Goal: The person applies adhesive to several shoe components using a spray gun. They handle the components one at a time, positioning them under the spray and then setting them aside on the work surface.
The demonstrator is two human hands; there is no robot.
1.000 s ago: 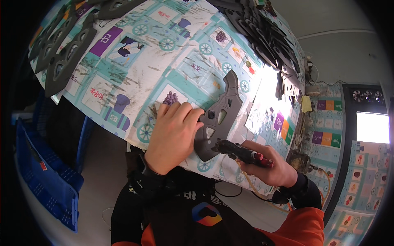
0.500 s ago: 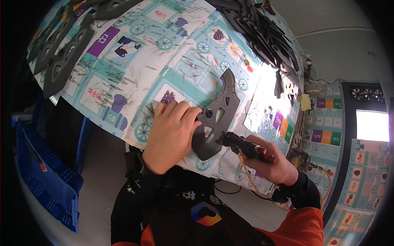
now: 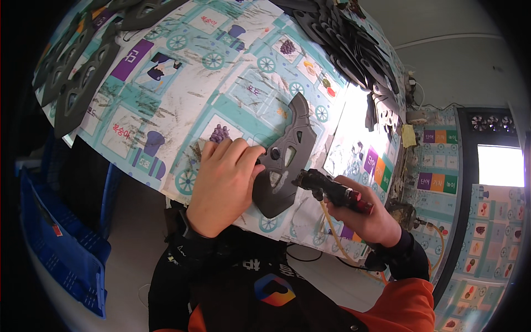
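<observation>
A dark grey moulded piece (image 3: 281, 184), curved and with several cut-out holes, lies on the paper-covered table in front of me. My left hand (image 3: 222, 180) grips its left edge, with thumb and forefinger closed there; the fingertips are partly hidden. At the opposite edge is the dark tip of a black and red hand tool (image 3: 327, 189), apparently fed by a thin yellowish hose. My right hand (image 3: 362, 217) is wrapped around that tool. I cannot make out whether the tip touches the piece.
Similar grey pieces are heaped at the far right (image 3: 354, 47), and more lie at the left edge (image 3: 88, 83). Printed picture sheets cover the table (image 3: 182, 105). Blue plastic crates (image 3: 61, 243) stand below left. The hose (image 3: 334, 235) hangs past the table's near edge.
The view has shifted slightly, and everything sits a little further left. The tool's tip, earlier over the piece's lower right edge, is now a bit higher and just beside that edge.
</observation>
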